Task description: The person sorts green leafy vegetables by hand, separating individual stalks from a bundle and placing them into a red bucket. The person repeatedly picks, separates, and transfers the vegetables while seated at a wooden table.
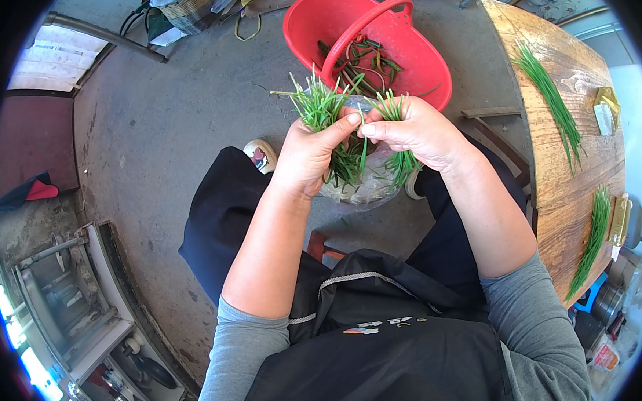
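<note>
My left hand (312,148) is closed around a thick bunch of green chives (318,104), its cut ends pointing up and away from me. My right hand (413,131) holds a smaller bunch of chives (401,165). Between both thumbs a single stalk (364,143) is pinched. Under the hands, between my knees, lies a clear plastic bag (361,189); its contents are mostly hidden. Just beyond is a red plastic basket (429,75) with a handle, holding green chili peppers (384,64) and long stems.
At the right, a wooden table (564,213) bears two long bundles of chives (551,95) and two gold-coloured packages (607,106). A wooden stool or chair frame (502,145) stands beside it. A cabinet with open shelves (126,345) is at lower left; a woven basket (191,10) is at the top.
</note>
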